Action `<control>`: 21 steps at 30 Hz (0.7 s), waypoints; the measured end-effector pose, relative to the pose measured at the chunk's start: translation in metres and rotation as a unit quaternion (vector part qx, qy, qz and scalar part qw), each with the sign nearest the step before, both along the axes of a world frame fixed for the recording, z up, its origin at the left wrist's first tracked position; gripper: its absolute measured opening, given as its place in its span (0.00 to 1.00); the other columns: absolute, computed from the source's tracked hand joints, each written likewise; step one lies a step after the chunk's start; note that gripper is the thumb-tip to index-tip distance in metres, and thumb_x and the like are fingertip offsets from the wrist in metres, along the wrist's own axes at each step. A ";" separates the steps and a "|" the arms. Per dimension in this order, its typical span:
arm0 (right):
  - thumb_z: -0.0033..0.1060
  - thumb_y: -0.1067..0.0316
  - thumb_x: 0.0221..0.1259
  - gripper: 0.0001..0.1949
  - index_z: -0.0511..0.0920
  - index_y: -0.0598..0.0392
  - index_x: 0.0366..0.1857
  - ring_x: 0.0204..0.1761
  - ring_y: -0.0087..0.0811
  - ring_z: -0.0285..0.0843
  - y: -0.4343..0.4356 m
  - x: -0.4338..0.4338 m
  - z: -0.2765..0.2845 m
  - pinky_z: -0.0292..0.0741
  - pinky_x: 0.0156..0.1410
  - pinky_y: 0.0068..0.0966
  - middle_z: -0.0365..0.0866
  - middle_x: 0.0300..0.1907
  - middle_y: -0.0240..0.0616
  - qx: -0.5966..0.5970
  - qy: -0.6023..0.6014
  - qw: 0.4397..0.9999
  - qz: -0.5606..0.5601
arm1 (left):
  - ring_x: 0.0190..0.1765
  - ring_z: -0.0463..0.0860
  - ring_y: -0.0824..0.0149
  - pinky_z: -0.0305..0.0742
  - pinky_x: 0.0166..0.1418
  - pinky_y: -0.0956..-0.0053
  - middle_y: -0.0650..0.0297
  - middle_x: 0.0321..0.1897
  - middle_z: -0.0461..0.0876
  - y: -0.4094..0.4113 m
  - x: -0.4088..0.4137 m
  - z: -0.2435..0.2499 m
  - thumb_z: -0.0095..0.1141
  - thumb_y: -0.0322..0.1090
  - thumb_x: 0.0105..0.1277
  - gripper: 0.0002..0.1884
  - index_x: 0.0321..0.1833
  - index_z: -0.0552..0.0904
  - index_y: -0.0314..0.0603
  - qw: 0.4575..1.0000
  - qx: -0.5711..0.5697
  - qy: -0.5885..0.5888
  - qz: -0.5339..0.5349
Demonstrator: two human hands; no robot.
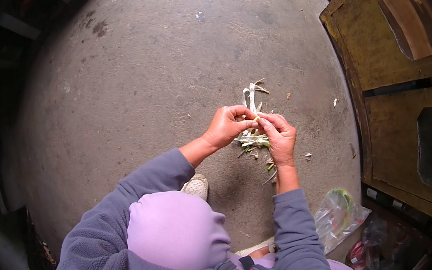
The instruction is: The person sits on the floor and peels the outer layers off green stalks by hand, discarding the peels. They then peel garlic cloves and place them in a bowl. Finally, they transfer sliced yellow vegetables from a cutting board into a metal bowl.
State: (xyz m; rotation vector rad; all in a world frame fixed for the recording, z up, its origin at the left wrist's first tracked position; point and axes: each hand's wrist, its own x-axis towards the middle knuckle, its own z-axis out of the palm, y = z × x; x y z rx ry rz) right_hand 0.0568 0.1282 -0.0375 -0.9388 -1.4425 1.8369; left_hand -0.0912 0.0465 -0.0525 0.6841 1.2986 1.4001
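Note:
My left hand [226, 125] and my right hand [281, 139] meet in front of me, over the floor. Between the fingertips of both they pinch a small pale-yellow piece [257, 118], perhaps of a vegetable; most of it is hidden by the fingers. Below the hands lies a loose heap of vegetable trimmings [256, 142], white and green. Long white strips of peel [251, 97] stick out of it on the far side. My hands cover the heap's middle.
A concrete floor [159, 63] surrounds the heap. To the right stand worn yellowish wooden cabinet doors [396, 132]. A clear plastic bag [339, 220] with something green inside lies near my right sleeve. My shoe [196, 185] shows beside my knee [176, 229]. Dark shelving runs along the left.

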 end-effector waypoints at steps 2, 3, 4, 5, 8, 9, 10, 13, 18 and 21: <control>0.62 0.76 0.62 0.05 0.84 0.61 0.40 0.35 0.21 0.82 -0.001 -0.001 0.005 0.79 0.42 0.20 0.82 0.36 0.33 -0.014 0.002 1.000 -0.002 | 0.34 0.81 0.79 0.75 0.36 0.79 0.67 0.32 0.85 -0.002 0.003 0.007 0.67 0.26 0.60 0.09 0.42 0.85 0.36 0.984 -0.009 0.178 0.030; 0.62 0.76 0.62 0.05 0.84 0.60 0.40 0.35 0.21 0.81 -0.001 -0.002 0.006 0.79 0.41 0.20 0.82 0.35 0.32 -0.005 -0.005 1.000 0.001 | 0.33 0.81 0.77 0.75 0.35 0.78 0.67 0.31 0.84 -0.002 0.003 0.010 0.67 0.26 0.59 0.09 0.42 0.85 0.37 0.970 0.012 0.241 0.041; 0.62 0.76 0.62 0.05 0.84 0.60 0.40 0.34 0.20 0.81 0.000 -0.001 0.007 0.79 0.40 0.20 0.82 0.34 0.32 0.003 -0.011 1.000 0.003 | 0.32 0.81 0.75 0.74 0.34 0.76 0.66 0.30 0.83 -0.002 0.004 0.013 0.67 0.27 0.58 0.09 0.41 0.85 0.39 0.951 0.033 0.303 0.052; 0.62 0.76 0.62 0.05 0.84 0.60 0.39 0.34 0.22 0.82 0.000 0.000 0.008 0.79 0.39 0.20 0.82 0.33 0.33 0.049 -0.036 0.998 0.003 | 0.30 0.80 0.73 0.74 0.34 0.74 0.66 0.28 0.83 -0.001 0.005 0.016 0.68 0.27 0.57 0.09 0.40 0.85 0.40 0.928 0.053 0.363 0.063; 0.62 0.74 0.61 0.04 0.83 0.60 0.36 0.32 0.26 0.83 0.000 -0.001 0.013 0.78 0.37 0.23 0.82 0.32 0.37 0.183 -0.120 0.976 0.008 | 0.31 0.81 0.64 0.75 0.35 0.70 0.62 0.27 0.81 0.001 0.004 0.018 0.67 0.26 0.55 0.08 0.37 0.84 0.41 0.876 0.120 0.461 0.074; 0.62 0.74 0.60 0.03 0.82 0.60 0.35 0.32 0.28 0.83 0.000 -0.001 0.019 0.78 0.37 0.24 0.82 0.32 0.38 0.228 -0.156 0.961 0.012 | 0.31 0.81 0.63 0.75 0.35 0.70 0.61 0.28 0.81 0.001 0.004 0.019 0.67 0.26 0.55 0.07 0.36 0.83 0.41 0.866 0.131 0.477 0.074; 0.62 0.73 0.60 0.03 0.81 0.59 0.34 0.31 0.29 0.83 0.000 -0.002 0.024 0.77 0.36 0.26 0.81 0.31 0.39 0.271 -0.191 0.943 0.016 | 0.32 0.81 0.62 0.75 0.35 0.69 0.61 0.28 0.81 0.002 0.004 0.021 0.67 0.26 0.55 0.07 0.35 0.83 0.41 0.855 0.141 0.494 0.073; 0.62 0.73 0.58 0.03 0.78 0.58 0.32 0.30 0.35 0.81 -0.003 -0.006 0.030 0.77 0.36 0.29 0.81 0.32 0.42 0.354 -0.233 0.906 -0.002 | 0.32 0.81 0.60 0.75 0.35 0.68 0.61 0.28 0.81 0.003 0.005 0.022 0.66 0.25 0.54 0.08 0.35 0.82 0.41 0.838 0.156 0.518 0.071; 0.60 0.70 0.63 0.05 0.76 0.58 0.34 0.29 0.26 0.81 -0.003 -0.003 0.016 0.80 0.37 0.23 0.81 0.32 0.35 0.088 -0.096 0.991 -0.007 | 0.30 0.79 0.70 0.71 0.31 0.77 0.67 0.26 0.80 0.002 0.005 0.022 0.65 0.27 0.59 0.05 0.37 0.83 0.41 0.943 0.113 0.306 0.064; 0.58 0.68 0.67 0.05 0.76 0.57 0.36 0.30 0.20 0.81 0.002 0.003 0.009 0.82 0.40 0.20 0.80 0.32 0.31 -0.103 0.032 0.994 -0.002 | 0.29 0.74 0.79 0.65 0.27 0.85 0.72 0.26 0.78 -0.001 0.006 0.019 0.63 0.30 0.64 0.04 0.40 0.83 0.40 0.991 -0.017 -0.118 0.068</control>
